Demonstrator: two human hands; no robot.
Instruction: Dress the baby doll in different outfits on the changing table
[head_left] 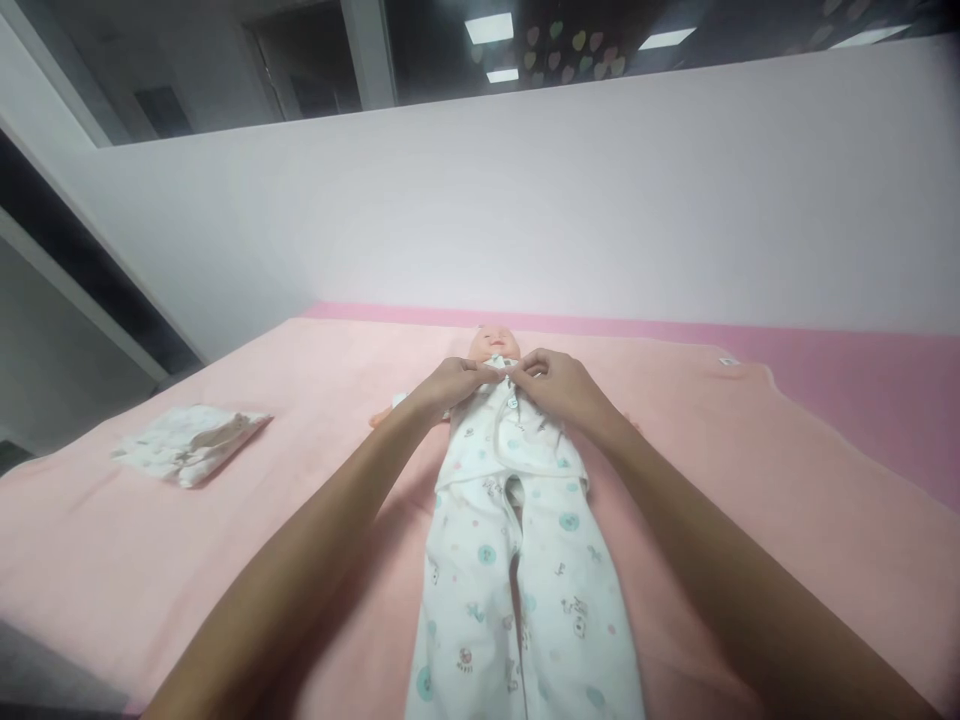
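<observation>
A baby doll [495,342] lies on its back on the pink blanket, its head toward the wall. It wears a white printed top [517,440] and matching white trousers [480,580] with blue and pink figures. At the doll's neck, my left hand [459,382] pinches the edge of the top from the left. My right hand [551,380] pinches the same front edge from the right, its fingertips nearly meeting the left ones. Below them, the overlapping front of the top hangs slightly apart. Exactly what sits between my fingertips is too small to make out.
The pink blanket [315,370] covers most of a darker pink surface [862,400]. A folded white printed cloth [187,440] lies on the left. A white wall [525,210] rises behind, with a dark window [435,50] above it.
</observation>
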